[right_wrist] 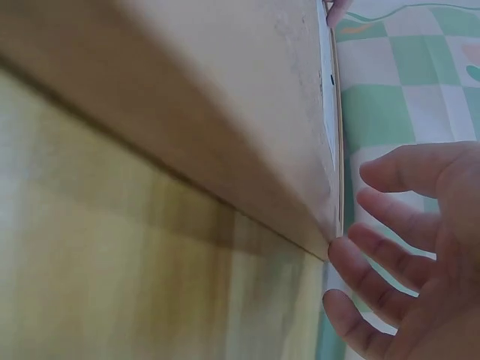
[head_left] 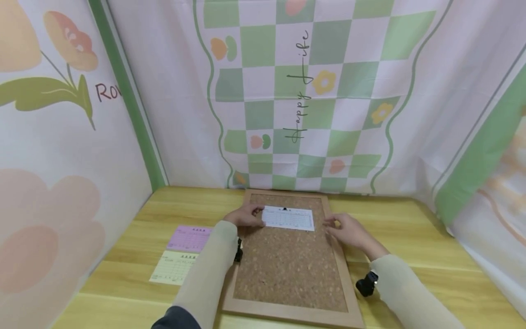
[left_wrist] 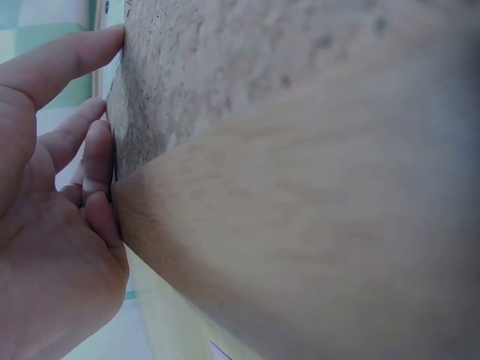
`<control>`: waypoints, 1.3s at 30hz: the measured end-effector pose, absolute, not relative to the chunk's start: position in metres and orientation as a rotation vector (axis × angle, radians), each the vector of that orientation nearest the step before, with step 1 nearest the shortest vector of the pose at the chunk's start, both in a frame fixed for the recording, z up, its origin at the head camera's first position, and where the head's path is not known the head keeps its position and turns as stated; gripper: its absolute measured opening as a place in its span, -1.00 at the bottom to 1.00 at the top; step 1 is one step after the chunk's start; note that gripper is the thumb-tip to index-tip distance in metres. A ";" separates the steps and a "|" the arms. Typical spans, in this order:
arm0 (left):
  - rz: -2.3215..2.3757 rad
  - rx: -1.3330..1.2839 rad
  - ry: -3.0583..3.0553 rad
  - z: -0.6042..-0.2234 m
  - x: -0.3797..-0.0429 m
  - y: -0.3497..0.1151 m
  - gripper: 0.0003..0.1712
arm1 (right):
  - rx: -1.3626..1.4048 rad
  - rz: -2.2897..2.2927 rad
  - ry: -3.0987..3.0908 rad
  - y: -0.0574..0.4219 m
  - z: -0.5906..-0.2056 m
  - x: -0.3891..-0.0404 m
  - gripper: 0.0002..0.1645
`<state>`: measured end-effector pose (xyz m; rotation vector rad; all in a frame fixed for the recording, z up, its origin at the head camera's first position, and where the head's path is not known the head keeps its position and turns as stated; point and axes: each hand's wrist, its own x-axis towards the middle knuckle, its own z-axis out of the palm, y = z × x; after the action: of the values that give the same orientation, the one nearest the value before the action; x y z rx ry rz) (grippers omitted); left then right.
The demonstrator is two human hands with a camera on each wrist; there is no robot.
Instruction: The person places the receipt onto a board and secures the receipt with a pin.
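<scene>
A white printed slip lies on the upper part of a wood-framed cork board. A small black push pin shows at the slip's top edge. My left hand is at the slip's left edge, thumb and fingertips touching near its corners. In the left wrist view, its other fingers rest by the board's wooden frame. Beside the slip's right edge is my right hand, its fingers loosely bent and spread. The right wrist view shows nothing between that hand's fingers.
Left of the board, a pink printed slip and a yellow printed slip lie on the wooden table, partly covered by my left sleeve. A patterned cloth hangs behind the table, with more cloth at both sides.
</scene>
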<state>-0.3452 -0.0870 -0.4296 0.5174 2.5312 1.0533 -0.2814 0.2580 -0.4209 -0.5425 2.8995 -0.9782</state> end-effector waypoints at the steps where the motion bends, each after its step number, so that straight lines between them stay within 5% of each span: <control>1: 1.062 0.512 2.530 -0.430 -0.345 -0.087 -0.20 | -0.560 -0.975 2.903 0.259 -0.422 -0.280 -0.57; 15: 1.040 0.483 2.544 -0.426 -0.343 -0.086 -0.21 | -0.752 -1.055 2.875 0.272 -0.435 -0.267 -0.51; 39: 1.088 0.477 2.506 -0.424 -0.343 -0.087 -0.19 | -0.661 -1.071 2.829 0.273 -0.438 -0.259 -0.48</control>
<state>-0.3428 -0.0867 -0.4242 0.4765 2.5060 1.0879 -0.2590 0.2727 -0.4380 -0.6613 2.8289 -1.0708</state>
